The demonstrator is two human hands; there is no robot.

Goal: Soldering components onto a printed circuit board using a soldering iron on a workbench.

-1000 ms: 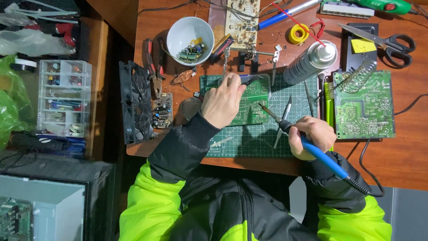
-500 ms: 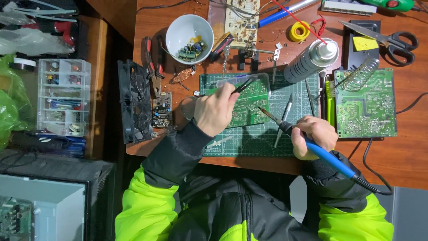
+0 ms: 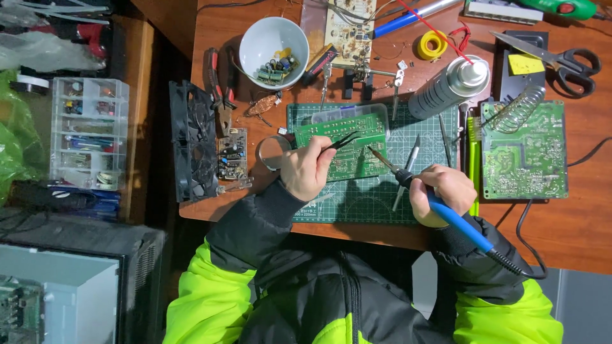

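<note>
Circuit board (image 3: 347, 143) being worked on with tweezers (image 3: 341, 141) and soldering iron (image 3: 440, 204) on the green cutting mat (image 3: 382, 191).

Since a second ago the left hand (image 3: 307, 169) has been drawn back toward the body, its fingers now pinching the tweezers over the board; the right hand (image 3: 446, 191) is closed around the blue iron handle, whose tip is brought just beside the tweezer points, so a joint appears to be under work.

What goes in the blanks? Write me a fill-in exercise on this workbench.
1. The right hand holds a soldering iron with a ____ handle.
2. The left hand holds black ____ over the green circuit board.
3. The white bowl sits on the ____ table.

Missing: blue; tweezers; wooden
</note>
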